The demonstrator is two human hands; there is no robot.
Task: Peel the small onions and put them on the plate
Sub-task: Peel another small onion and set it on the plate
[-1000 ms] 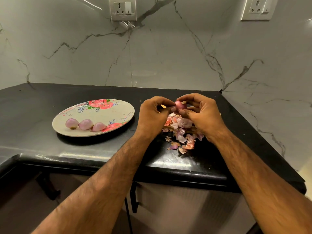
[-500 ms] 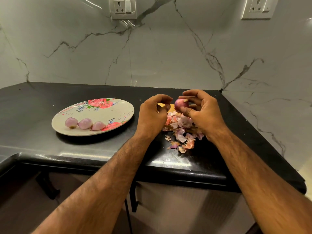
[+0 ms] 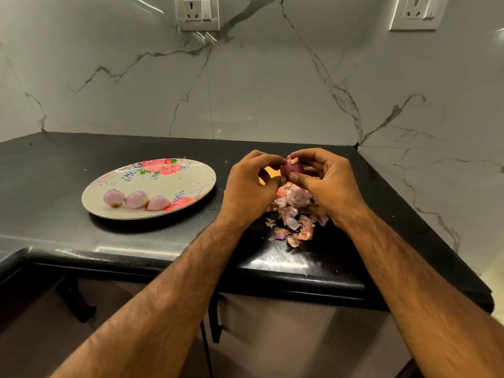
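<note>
i hold a small onion (image 3: 291,168) up over the pile of skins (image 3: 293,214) with my right hand (image 3: 326,184), my left hand (image 3: 249,186) pinches its top, and next i must pull the skin off.

A small, dark reddish-purple onion (image 3: 291,168), unpeeled and with a dry tan tip on top, is pinched between the left hand (image 3: 249,186) and the right hand (image 3: 327,181). Three peeled, pale pink onions (image 3: 136,199) lie touching in a row on the near-left part of a round cream plate with red flowers (image 3: 174,184), well to the left.
</note>
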